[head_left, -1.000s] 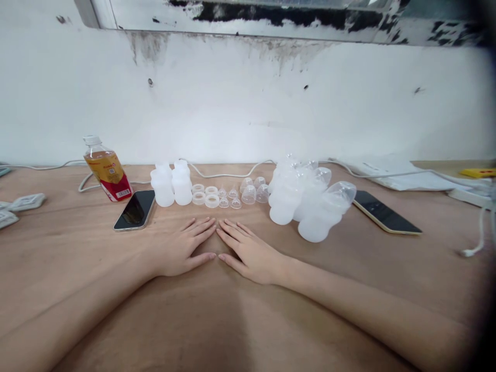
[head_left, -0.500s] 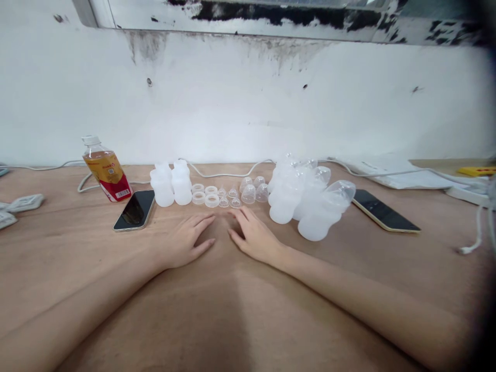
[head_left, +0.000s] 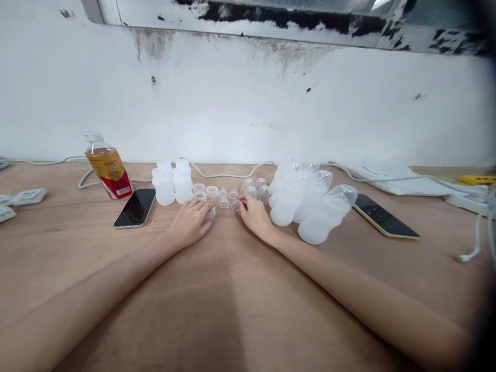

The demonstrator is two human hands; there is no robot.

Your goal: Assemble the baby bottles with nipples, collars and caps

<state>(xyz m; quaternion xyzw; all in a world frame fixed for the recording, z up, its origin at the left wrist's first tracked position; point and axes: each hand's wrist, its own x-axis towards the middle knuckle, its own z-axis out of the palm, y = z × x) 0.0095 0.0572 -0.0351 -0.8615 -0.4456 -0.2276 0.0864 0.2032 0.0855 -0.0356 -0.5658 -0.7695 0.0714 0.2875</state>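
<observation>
My left hand has its fingers closed round a clear screw ring, tilted and partly hidden by the fingers. More screw rings lie just beyond it. With thumb and fingertips, my right hand pinches the edge of a clear bottle nipple at the front of a small group. Other nipples sit beside it on the table. Behind my right hand are several clear dome caps, partly covered. White bottle bodies stand left of the rings.
Capped white bottles stand clustered at the right, near a phone. Another phone and a drink bottle are at the left. A white cable runs along the back of the wooden table, below the wall.
Both hands have moved forward. My left hand has taken a screw ring and brought it nearer; my right hand has closed on a front nipple.
</observation>
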